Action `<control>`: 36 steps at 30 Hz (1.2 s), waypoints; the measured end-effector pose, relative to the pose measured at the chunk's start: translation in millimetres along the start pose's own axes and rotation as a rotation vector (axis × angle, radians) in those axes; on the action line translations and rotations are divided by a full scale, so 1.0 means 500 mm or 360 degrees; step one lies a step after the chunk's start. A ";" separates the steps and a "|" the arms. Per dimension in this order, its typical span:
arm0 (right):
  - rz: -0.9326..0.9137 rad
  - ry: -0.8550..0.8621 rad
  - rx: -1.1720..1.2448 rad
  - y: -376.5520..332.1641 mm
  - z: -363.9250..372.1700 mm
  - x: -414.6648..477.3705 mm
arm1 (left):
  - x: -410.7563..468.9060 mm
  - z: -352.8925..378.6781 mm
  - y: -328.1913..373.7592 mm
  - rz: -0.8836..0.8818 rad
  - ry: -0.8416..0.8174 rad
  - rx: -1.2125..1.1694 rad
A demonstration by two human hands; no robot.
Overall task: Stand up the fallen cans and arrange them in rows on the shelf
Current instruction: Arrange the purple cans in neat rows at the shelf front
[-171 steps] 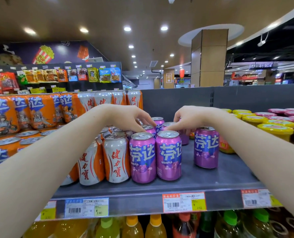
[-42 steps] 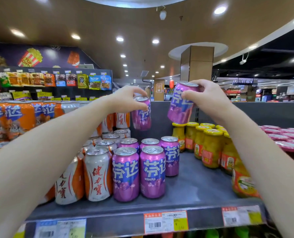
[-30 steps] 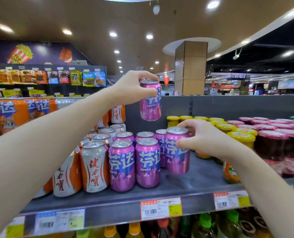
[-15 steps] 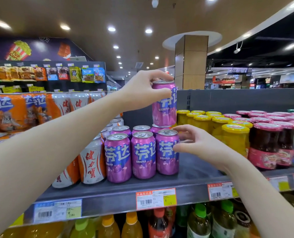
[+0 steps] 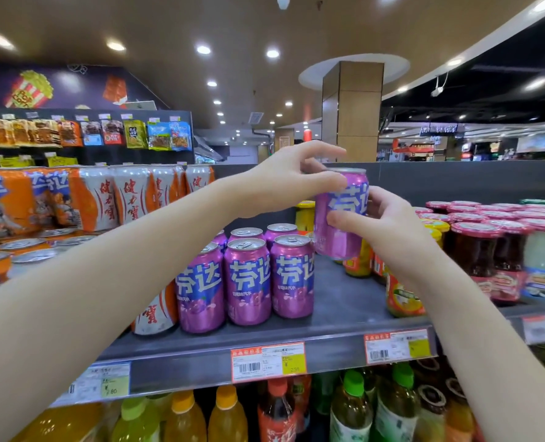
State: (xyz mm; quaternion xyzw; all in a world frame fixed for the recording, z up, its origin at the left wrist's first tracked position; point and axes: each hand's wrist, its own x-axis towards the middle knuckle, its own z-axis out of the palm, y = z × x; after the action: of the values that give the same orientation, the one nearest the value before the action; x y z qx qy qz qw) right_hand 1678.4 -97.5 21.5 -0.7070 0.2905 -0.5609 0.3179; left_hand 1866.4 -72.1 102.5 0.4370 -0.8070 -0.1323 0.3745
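Note:
A purple can (image 5: 344, 218) hangs upright in the air above the grey shelf (image 5: 338, 301), to the right of the standing purple cans. My left hand (image 5: 284, 180) pinches its top rim from the left. My right hand (image 5: 379, 224) wraps its side from the right, thumb across the label. Three purple cans (image 5: 249, 279) stand in a front row on the shelf, with more purple cans (image 5: 265, 232) upright behind them.
White-and-orange cans (image 5: 156, 311) stand left of the purple ones, with stacked orange packs (image 5: 16, 199) further left. Yellow-lidded jars (image 5: 402, 295) and red-lidded jars (image 5: 475, 250) crowd the shelf's right side. Price tags (image 5: 268, 362) line the shelf edge; bottles (image 5: 226, 416) stand below.
My left hand has carried the purple can right and slightly down. My right hand has left the third front-row can and risen to take hold of the held can's side.

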 end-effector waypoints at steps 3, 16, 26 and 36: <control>0.0036 0.0073 -0.0067 0.023 -0.007 -0.018 | -0.006 -0.005 -0.015 -0.0285 -0.0050 0.0215; 0.0337 0.0016 -0.0230 0.103 0.036 -0.022 | -0.031 0.018 -0.052 -0.0397 -0.0560 0.1016; 0.0369 -0.0088 -0.0304 0.100 0.031 -0.056 | -0.041 0.012 -0.073 -0.0399 -0.0543 0.0901; 0.0417 -0.0099 -0.0260 0.110 0.026 -0.083 | 0.000 -0.026 -0.125 -0.0597 -0.0317 0.0941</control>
State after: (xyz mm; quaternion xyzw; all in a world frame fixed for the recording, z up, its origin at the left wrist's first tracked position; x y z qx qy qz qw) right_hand 1679.8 -98.7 -48.7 -0.7036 0.4148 -0.4670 0.3386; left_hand 1913.7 -106.9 77.6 0.6518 -0.7487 -0.0014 0.1208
